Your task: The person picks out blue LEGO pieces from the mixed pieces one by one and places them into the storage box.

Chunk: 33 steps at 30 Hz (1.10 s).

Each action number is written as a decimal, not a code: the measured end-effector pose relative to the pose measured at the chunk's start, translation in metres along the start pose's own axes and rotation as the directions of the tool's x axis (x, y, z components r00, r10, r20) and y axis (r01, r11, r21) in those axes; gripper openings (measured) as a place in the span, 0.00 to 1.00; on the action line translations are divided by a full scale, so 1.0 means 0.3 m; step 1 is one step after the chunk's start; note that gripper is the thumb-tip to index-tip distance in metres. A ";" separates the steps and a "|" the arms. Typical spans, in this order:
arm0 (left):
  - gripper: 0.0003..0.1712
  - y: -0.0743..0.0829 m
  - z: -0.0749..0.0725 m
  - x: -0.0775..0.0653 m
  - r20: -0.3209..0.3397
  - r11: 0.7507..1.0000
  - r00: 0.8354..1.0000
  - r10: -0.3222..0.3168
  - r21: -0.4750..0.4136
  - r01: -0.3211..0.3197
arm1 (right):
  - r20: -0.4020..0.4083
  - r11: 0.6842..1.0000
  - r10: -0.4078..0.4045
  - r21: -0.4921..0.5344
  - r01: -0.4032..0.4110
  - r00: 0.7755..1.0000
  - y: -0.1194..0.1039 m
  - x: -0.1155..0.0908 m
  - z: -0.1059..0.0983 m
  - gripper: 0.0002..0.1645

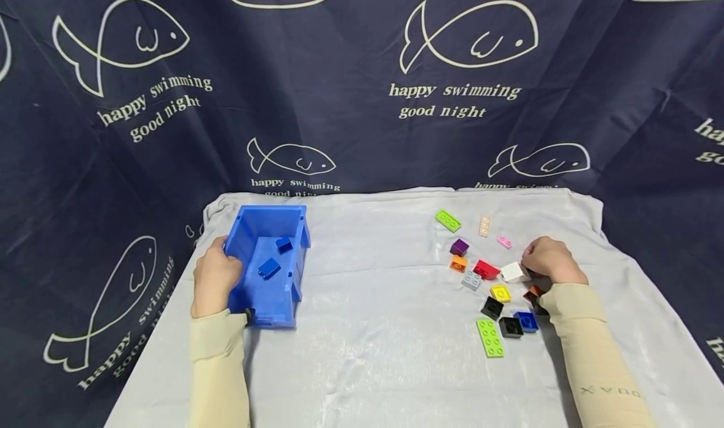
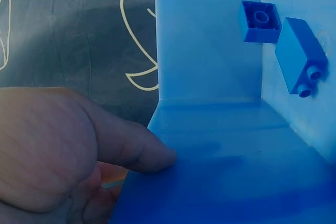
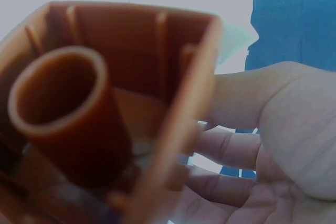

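My left hand [image 1: 215,274] grips the left wall of a blue plastic bin [image 1: 274,321], its thumb [image 2: 139,148] lying against the inside. Within the bin are two blue toy bricks: a small square one [image 1: 284,245] and a longer one [image 1: 269,268]. On the right, my right hand [image 1: 551,259] reaches down to the tabletop beside a white brick [image 1: 513,272]. Close to the right wrist is a brown brick [image 1: 533,293]. Seen hollow side up, that brown brick [image 3: 73,108] fills the near left of the right wrist view and hides the fingertips, so their contact is unclear.
Loose bricks lie left of and below the right hand: red [image 1: 486,269], grey [image 1: 471,280], yellow [image 1: 500,293], orange [image 1: 459,263], purple [image 1: 459,247], black [image 1: 493,308], blue [image 1: 526,322]. Flat green [image 1: 489,338], pink [image 1: 504,242] and beige [image 1: 484,225] pieces lie among them on pale cloth [image 1: 373,327].
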<state>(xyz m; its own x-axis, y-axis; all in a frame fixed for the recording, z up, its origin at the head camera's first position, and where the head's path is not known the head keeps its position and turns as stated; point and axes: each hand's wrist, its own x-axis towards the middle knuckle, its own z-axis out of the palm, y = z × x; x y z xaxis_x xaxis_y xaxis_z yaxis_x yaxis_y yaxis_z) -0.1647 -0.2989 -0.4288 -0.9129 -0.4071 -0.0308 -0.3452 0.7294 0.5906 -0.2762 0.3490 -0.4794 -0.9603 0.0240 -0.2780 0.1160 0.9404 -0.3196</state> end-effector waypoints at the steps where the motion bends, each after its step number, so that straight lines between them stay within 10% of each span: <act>1: 0.37 0.000 -0.001 0.000 -0.001 1.000 1.000 0.001 0.000 -0.001 | 0.001 1.000 0.000 0.001 0.000 1.000 0.001 0.000 0.000 0.11; 33: 0.37 0.004 -0.003 -0.004 0.005 1.000 1.000 -0.010 0.011 0.010 | -0.082 0.996 0.039 0.087 -0.032 0.996 0.021 -0.033 -0.012 0.13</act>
<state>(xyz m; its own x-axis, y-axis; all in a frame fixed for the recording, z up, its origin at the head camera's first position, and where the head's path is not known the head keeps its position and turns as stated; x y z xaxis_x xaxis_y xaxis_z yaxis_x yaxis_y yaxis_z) -0.1637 -0.2980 -0.4275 -0.9104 -0.4118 -0.0403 -0.3565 0.7313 0.5815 -0.2669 0.3558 -0.4755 -0.9727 0.0886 -0.2146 0.1681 0.9062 -0.3881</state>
